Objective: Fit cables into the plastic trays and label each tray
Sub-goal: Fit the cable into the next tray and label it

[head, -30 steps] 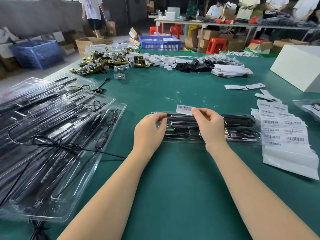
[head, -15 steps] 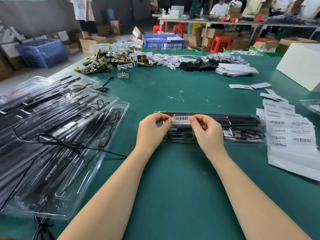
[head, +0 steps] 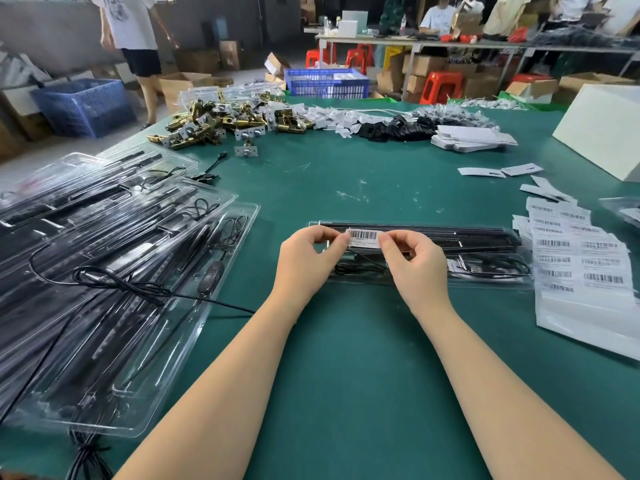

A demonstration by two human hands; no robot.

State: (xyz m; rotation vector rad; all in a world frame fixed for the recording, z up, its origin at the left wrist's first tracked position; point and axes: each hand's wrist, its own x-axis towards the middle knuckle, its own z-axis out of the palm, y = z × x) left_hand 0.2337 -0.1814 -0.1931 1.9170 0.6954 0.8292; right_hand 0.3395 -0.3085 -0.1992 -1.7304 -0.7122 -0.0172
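**Label held over the tray, both hands pinching**

I looked down on the green table [head: 346, 375], which carried everything. Along its left edge lay the stack of filled trays [head: 114, 292], overlapped and out of the way, I judged, as finished work. Toward the right edge the label sheets [head: 585, 268] sat fanned within easy reach, presumably so the next one could be peeled quickly. At the middle of the table, lengthwise across my view, lay the clear plastic tray [head: 485, 251] with its black cables inside, set square to me so a label could go on straight.

My left hand [head: 304, 261] and right hand [head: 415, 268] met over the tray's left part. Each pinched one end of the barcode label [head: 363, 236] between thumb and forefinger, the other fingers curled under. The label stretched flat between the fingertips, just above or touching the tray's top; I could not tell which.
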